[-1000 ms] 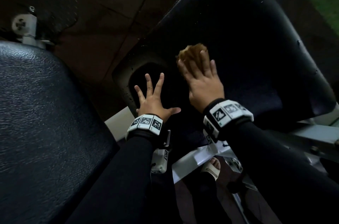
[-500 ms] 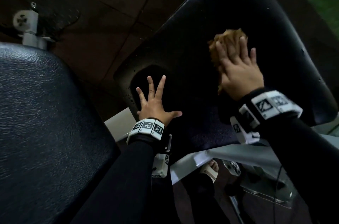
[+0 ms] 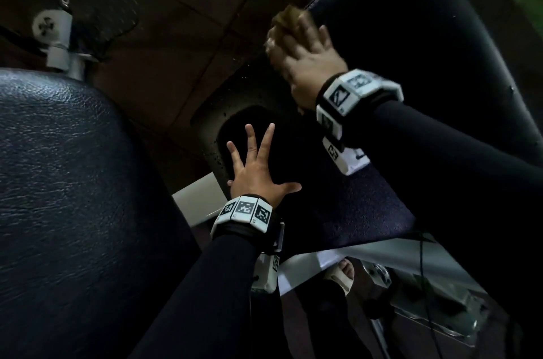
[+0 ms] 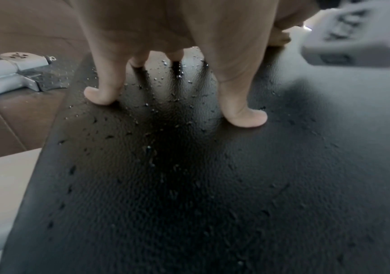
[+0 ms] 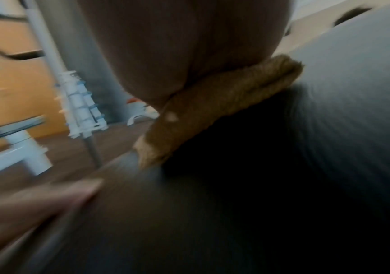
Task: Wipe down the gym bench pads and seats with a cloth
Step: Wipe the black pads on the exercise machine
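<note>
A black padded bench seat (image 3: pixel 411 44) slopes across the head view, and fine droplets speckle its near left part (image 4: pixel 165 129). My right hand (image 3: pixel 305 56) lies flat on a brown cloth (image 3: pixel 283 26) and presses it onto the pad's left edge; in the right wrist view the cloth (image 5: pixel 212 111) is squeezed under my palm. My left hand (image 3: pixel 258 164) rests spread on the lower end of the same pad, its fingertips (image 4: pixel 247 118) touching the wet surface, with nothing held.
A second dark pad (image 3: pixel 73 197) fills the left of the head view. White frame tubes (image 3: pixel 367 258) run under the bench, and a white bracket (image 3: pixel 58 38) stands on the brown tiled floor (image 3: pixel 176 35). A sandalled foot (image 3: pixel 343 273) shows below.
My right hand has swept the cloth from the pad's middle out to the right, then back left and up to its left edge. The left hand has stayed planted.
</note>
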`<move>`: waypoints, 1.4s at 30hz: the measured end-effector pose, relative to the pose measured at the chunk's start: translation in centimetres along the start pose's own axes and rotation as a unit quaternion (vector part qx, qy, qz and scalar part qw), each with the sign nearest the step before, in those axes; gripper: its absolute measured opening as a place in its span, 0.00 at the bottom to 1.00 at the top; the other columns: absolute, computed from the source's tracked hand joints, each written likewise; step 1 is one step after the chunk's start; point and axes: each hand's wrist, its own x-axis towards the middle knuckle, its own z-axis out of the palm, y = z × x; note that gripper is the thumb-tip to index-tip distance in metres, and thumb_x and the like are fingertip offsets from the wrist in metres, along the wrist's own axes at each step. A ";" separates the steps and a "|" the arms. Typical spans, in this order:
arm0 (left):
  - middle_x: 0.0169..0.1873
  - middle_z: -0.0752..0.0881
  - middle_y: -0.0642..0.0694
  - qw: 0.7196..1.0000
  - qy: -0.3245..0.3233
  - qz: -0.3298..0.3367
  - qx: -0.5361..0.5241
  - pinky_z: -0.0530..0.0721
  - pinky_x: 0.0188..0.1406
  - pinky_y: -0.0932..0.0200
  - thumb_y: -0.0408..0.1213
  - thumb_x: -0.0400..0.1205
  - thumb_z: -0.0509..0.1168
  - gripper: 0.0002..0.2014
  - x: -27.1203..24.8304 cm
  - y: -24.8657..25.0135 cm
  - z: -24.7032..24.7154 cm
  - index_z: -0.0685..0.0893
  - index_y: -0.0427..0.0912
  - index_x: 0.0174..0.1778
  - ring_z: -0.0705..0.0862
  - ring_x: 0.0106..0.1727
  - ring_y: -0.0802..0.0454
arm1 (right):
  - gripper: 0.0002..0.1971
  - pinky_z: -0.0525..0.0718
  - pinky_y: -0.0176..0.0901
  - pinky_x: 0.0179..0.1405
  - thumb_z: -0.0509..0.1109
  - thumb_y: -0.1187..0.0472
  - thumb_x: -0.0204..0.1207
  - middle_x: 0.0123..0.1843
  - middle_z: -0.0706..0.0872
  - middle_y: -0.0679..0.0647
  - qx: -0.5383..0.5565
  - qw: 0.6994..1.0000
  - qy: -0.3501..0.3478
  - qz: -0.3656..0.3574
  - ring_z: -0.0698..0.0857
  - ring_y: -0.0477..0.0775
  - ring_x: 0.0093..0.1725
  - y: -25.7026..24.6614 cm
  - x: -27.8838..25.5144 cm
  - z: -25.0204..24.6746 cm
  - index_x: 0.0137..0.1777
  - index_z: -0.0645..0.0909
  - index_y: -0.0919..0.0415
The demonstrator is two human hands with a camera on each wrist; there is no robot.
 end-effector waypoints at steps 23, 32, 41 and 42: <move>0.70 0.21 0.75 1.000 -0.004 -0.008 0.003 0.74 0.59 0.21 0.54 0.62 0.80 0.62 0.1 0.2 0.0 0.30 0.88 0.64 0.26 0.79 0.48 | 0.34 0.37 0.63 0.77 0.58 0.56 0.79 0.85 0.45 0.48 0.014 1.000 0.018 0.021 0.36 0.70 0.81 4.6 1.4 -1.2 0.83 0.48 0.46; 0.68 0.20 0.77 1.000 -0.010 -0.002 0.009 0.70 0.63 0.19 0.54 0.62 0.80 0.61 0.0 0.3 -0.3 0.31 0.88 0.64 0.27 0.79 0.47 | 0.41 0.38 0.55 0.79 0.62 0.55 0.77 0.84 0.43 0.44 -0.036 0.997 -0.008 -0.074 0.36 0.60 0.82 0.8 -6.6 2.8 0.81 0.38 0.42; 0.69 0.18 0.74 1.000 -0.019 -0.005 0.014 0.73 0.62 0.21 0.55 0.63 0.79 0.61 -0.1 0.5 -0.2 0.30 0.85 0.67 0.25 0.78 0.45 | 0.43 0.38 0.58 0.78 0.66 0.60 0.74 0.84 0.32 0.55 0.030 0.994 0.062 0.089 0.33 0.67 0.81 6.0 -6.1 -0.1 0.82 0.44 0.39; 0.69 0.18 0.74 1.000 -0.019 -0.006 0.016 0.72 0.62 0.20 0.55 0.63 0.79 0.61 -0.1 0.5 -0.2 0.30 0.85 0.67 0.25 0.78 0.45 | 0.44 0.37 0.59 0.78 0.66 0.61 0.73 0.84 0.33 0.54 0.032 0.993 0.059 0.096 0.33 0.68 0.81 6.1 -4.6 -0.5 0.82 0.45 0.39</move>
